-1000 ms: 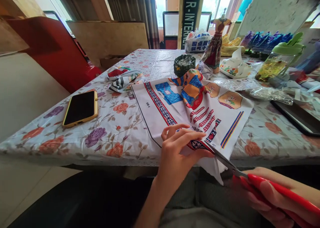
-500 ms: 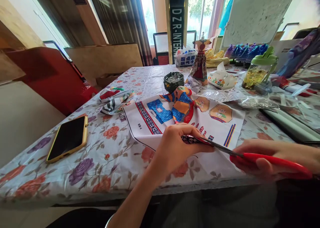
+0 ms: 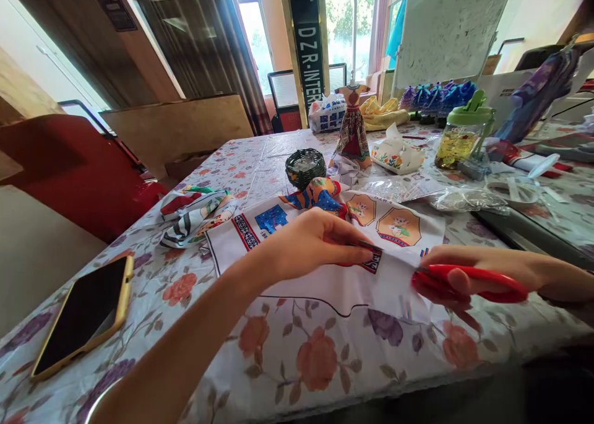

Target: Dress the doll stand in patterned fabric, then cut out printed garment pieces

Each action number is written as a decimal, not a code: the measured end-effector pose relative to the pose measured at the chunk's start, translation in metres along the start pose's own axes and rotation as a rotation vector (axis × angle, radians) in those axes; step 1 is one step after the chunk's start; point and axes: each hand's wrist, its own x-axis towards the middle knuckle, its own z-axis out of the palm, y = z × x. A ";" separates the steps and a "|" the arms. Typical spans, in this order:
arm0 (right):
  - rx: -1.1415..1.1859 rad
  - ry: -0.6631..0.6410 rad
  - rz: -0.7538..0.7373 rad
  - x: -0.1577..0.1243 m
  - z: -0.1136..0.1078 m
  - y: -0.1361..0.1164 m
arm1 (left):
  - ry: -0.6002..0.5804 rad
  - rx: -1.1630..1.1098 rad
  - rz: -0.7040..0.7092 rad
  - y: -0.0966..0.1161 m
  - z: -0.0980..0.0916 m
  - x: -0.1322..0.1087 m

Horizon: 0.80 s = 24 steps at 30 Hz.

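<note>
My left hand (image 3: 315, 241) is closed on a sheet of white printed fabric (image 3: 394, 294), pinching it beside a dark patterned strip. The fabric lies partly bunched, with blue, orange and red printed pieces and two tan octagonal motifs. In my right hand (image 3: 524, 263) are red-handled scissors (image 3: 492, 285), held at the fabric's right side. Their blades are mostly hidden or blurred, pointing left towards my left hand.
Left of the fabric lie a crumpled printed cloth (image 3: 192, 216) and a phone (image 3: 86, 315). Behind stand a dark woven basket (image 3: 305, 170), a small dressed figure (image 3: 352, 127), a tissue pack (image 3: 398, 153) and a green-lidded jug (image 3: 459, 139). Clear plastic wrapping (image 3: 468, 200) lies at right.
The view has shifted. The scissors' blades, seen earlier reaching to the strip by my left hand, are now mostly out of sight. A gap shows between the red handles and my left hand.
</note>
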 end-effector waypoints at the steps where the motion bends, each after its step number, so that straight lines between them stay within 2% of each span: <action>1: 0.028 -0.015 -0.021 0.006 -0.006 0.001 | 0.009 -0.010 0.000 -0.001 -0.006 0.004; 6: 0.040 -0.020 -0.115 0.039 -0.031 -0.004 | 0.117 -0.014 0.012 -0.014 -0.029 0.015; 11: 0.040 -0.035 -0.144 0.069 -0.044 -0.002 | 0.297 0.123 0.089 -0.037 -0.035 0.008; 14: -0.005 -0.086 -0.095 0.080 -0.045 0.001 | 0.371 0.110 0.085 -0.056 -0.028 0.001; 19: -0.140 -0.116 0.093 0.084 -0.037 -0.011 | 0.380 0.030 0.019 -0.086 -0.010 -0.006; 24: -0.186 -0.086 0.228 0.077 -0.030 -0.013 | 0.398 -0.075 -0.051 -0.095 0.009 -0.008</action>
